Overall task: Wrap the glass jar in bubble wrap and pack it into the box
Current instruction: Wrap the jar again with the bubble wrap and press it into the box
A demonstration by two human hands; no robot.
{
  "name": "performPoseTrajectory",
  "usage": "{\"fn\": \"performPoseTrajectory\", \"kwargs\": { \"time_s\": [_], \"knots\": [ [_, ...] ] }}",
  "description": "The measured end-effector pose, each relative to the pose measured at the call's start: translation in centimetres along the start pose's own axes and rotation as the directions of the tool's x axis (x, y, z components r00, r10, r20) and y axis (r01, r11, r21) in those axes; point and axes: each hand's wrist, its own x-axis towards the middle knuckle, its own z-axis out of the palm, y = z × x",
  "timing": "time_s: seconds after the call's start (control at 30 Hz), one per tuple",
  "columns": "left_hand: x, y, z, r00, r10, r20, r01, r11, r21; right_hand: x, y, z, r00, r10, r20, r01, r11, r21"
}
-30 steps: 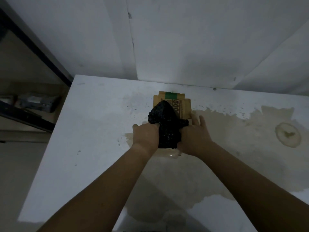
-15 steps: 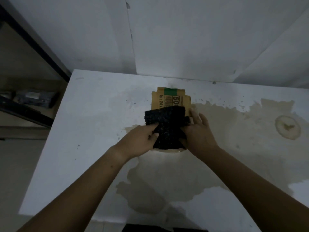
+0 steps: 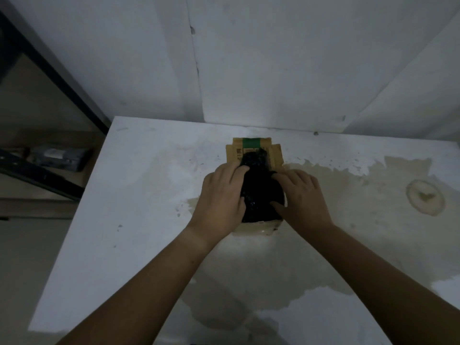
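A bundle of black bubble wrap [image 3: 261, 195] sits in a small brown cardboard box [image 3: 252, 149] with a green stripe on its far flap, at the middle of the white table. The glass jar is hidden inside the wrap. My left hand [image 3: 220, 195] presses on the bundle's left side, fingers over its top. On the bundle's right side lies my right hand [image 3: 302, 195], thumb against the wrap. The box's near part is mostly covered by the bundle and my hands.
The white table [image 3: 124, 220] has large brown stains and a ring mark [image 3: 424, 196] at the right. A white wall stands right behind the box. Left of the table is a dark metal frame [image 3: 49, 70] with a shelf holding a grey object [image 3: 59, 155].
The wrap's spread-out upper part has been folded down into a narrower bundle. Both hands have shifted from the bundle's sides onto its top, pressing it lower in the box.
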Motion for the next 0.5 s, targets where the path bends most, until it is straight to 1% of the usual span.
{"fn": "performPoseTrajectory", "kwargs": {
  "time_s": [0.07,0.13,0.23,0.37,0.43,0.5],
  "knots": [
    [-0.1,0.0,0.3,1.000,0.008,0.013,-0.009,0.997,0.072,-0.1,-0.1,0.6,0.998,-0.053,0.018,0.053,0.999,-0.005],
    [-0.3,-0.3,0.7,0.998,0.001,0.071,-0.010,0.993,0.121,0.0,-0.1,1.2,0.996,-0.073,0.042,0.075,0.996,-0.047],
    [-0.2,-0.6,1.3,0.982,-0.044,0.183,0.009,0.982,0.187,0.6,-0.4,1.2,0.991,-0.061,0.115,0.075,0.990,-0.121],
    [0.7,0.0,1.6,0.967,-0.093,0.238,0.032,0.968,0.249,1.4,-1.1,0.9,0.972,-0.017,0.234,0.055,0.986,-0.158],
    [1.1,0.3,1.8,0.952,-0.137,0.273,0.057,0.958,0.282,1.8,-1.2,0.7,0.956,-0.011,0.292,0.066,0.981,-0.181],
    [1.2,0.4,2.3,0.924,-0.228,0.307,0.129,0.942,0.310,2.4,-1.4,0.4,0.937,-0.005,0.348,0.079,0.977,-0.197]
  ]
}}
